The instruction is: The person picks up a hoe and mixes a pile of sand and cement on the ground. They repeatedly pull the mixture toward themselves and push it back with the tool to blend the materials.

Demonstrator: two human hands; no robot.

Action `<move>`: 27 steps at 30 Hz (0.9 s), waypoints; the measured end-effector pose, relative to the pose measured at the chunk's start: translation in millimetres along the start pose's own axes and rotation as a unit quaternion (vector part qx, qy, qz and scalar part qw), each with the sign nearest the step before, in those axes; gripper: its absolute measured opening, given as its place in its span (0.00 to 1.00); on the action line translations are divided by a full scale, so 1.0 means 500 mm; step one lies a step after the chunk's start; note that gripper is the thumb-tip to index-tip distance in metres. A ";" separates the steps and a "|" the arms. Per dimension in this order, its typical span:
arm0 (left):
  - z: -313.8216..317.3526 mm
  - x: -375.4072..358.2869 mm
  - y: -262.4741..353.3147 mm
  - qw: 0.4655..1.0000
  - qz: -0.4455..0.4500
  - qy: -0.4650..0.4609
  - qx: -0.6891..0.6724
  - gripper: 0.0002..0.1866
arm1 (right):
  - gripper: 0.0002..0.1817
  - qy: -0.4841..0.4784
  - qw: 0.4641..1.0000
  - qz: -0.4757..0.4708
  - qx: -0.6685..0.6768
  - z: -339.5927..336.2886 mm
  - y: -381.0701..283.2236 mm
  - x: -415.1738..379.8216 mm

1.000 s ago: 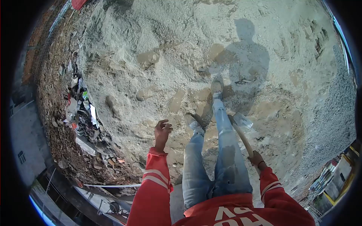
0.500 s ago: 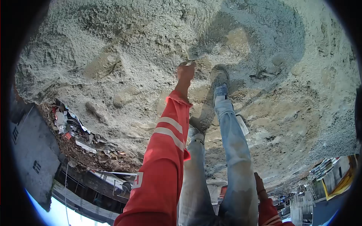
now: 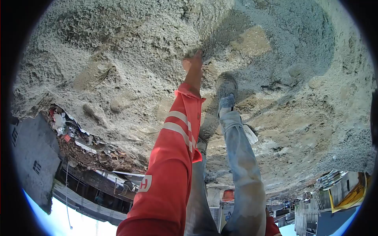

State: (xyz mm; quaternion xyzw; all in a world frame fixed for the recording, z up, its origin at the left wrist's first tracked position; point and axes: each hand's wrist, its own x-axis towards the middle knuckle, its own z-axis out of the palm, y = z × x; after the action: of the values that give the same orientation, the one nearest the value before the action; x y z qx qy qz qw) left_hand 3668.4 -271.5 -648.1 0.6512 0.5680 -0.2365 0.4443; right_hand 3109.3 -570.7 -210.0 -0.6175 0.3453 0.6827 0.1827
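Note:
I am bent far forward over a heap of grey, damp sand [image 3: 118, 59]. My left arm in a red sleeve with white stripes stretches down, and my left hand [image 3: 193, 63] touches the sand surface just left of my front shoe [image 3: 226, 88]. Its fingers press into the sand, and I cannot make out whether they hold anything. My right hand is hidden behind my leg in light jeans [image 3: 242, 157]; only a scrap of red sleeve [image 3: 270, 227] shows. The pale blade of a hand tool [image 3: 250, 134] rests on the sand beside that leg.
Rubble and litter [image 3: 75, 137] line the sand heap's left edge. Past it are a grey wall [image 3: 31, 157] and dark scaffolding [image 3: 102, 185]. A finer gravel patch [image 3: 350, 149] lies at the right, with stacked materials and a yellow object [image 3: 346, 192] beyond.
My head has tipped further down and forward. My left hand went from hanging open in the air to reaching down onto the sand. My right hand on the tool handle dropped out of view.

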 end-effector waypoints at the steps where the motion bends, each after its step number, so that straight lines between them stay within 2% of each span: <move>1: -0.005 -0.026 0.029 0.998 0.032 0.033 0.033 0.27 | 0.30 -0.002 1.000 0.000 0.002 -0.026 -0.018 -0.004; 2: -0.010 -0.063 0.046 0.998 -0.021 -0.005 -0.059 0.31 | 0.30 -0.004 1.000 0.001 -0.002 -0.056 -0.044 -0.007; 5: -0.026 -0.088 0.054 0.998 0.026 -0.044 -0.039 0.34 | 0.29 -0.006 1.000 0.009 -0.009 -0.128 -0.066 -0.036; 6: -0.033 -0.096 0.061 0.995 -0.005 -0.073 -0.072 0.36 | 0.29 -0.007 1.000 0.011 -0.009 -0.149 -0.078 -0.040; 10: -0.029 -0.085 0.074 0.997 -0.007 -0.074 -0.028 0.36 | 0.27 -0.007 0.999 0.012 -0.032 -0.219 -0.106 -0.046; 12: -0.013 -0.080 0.084 0.998 -0.015 -0.010 0.067 0.36 | 0.27 -0.011 0.999 0.012 -0.040 -0.240 -0.106 -0.049; 13: -0.006 -0.063 0.068 0.998 -0.023 -0.010 0.065 0.36 | 0.27 -0.013 0.999 0.013 -0.043 -0.244 -0.103 -0.046; 15: -0.011 -0.049 0.050 0.995 0.040 0.012 0.090 0.36 | 0.26 -0.009 0.999 0.011 -0.042 -0.232 -0.083 -0.028; 16: -0.032 -0.052 0.040 0.996 0.035 -0.078 -0.017 0.37 | 0.26 -0.008 0.999 0.011 -0.042 -0.226 -0.075 -0.021; 17: -0.051 -0.066 0.030 0.996 0.038 -0.076 -0.017 0.37 | 0.26 -0.010 0.999 0.011 -0.044 -0.216 -0.070 -0.008; 19: -0.113 -0.094 -0.003 0.962 0.044 -0.197 -0.182 0.36 | 0.26 -0.010 0.999 0.008 -0.039 -0.204 -0.050 -0.002; 21: -0.200 -0.153 -0.028 0.913 0.015 -0.272 -0.304 0.37 | 0.25 -0.014 0.999 0.002 -0.039 -0.198 -0.065 0.009; 23: -0.289 -0.217 -0.056 0.885 -0.033 -0.265 -0.383 0.32 | 0.25 -0.010 0.999 -0.006 -0.039 -0.198 -0.066 0.016; 25: -0.405 -0.284 -0.096 0.860 -0.072 -0.254 -0.437 0.31 | 0.25 -0.007 0.999 -0.027 -0.045 -0.203 -0.081 0.026; 27: -0.556 -0.359 -0.146 0.874 -0.087 -0.208 -0.430 0.31 | 0.25 -0.007 0.996 -0.068 -0.057 -0.220 -0.113 0.037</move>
State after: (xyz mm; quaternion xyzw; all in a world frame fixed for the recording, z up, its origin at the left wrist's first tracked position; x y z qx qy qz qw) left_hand 3500.7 -133.8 -387.7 0.2797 0.5624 -0.1366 0.7660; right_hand 3223.3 -611.5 -241.8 -0.6441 0.2611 0.6919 0.1957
